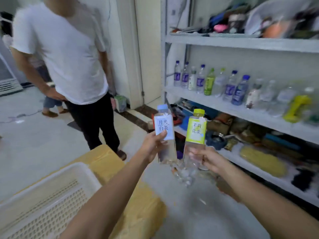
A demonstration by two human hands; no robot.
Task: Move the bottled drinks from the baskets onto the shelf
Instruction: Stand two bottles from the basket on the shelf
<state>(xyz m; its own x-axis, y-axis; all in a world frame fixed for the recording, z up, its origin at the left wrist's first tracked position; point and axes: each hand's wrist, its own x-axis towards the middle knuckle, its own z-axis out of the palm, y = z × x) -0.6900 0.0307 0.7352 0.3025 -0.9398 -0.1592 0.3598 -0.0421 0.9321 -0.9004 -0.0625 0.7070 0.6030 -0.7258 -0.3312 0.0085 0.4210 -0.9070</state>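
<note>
Fingers of the left hand (152, 145) close around a clear plastic bottle with a pale blue label (164, 133), thumb pressed on the label's lower edge. The right hand (205, 158) grips the clear lower body of a bottle with a yellow-green label (196, 135). Both bottles stand upright, side by side, raised in front of the grey metal shelf (224, 106), where a row of bottles (212, 82) stands. Both forearms extend forward. A white perforated basket (51, 195) sits lower left.
</note>
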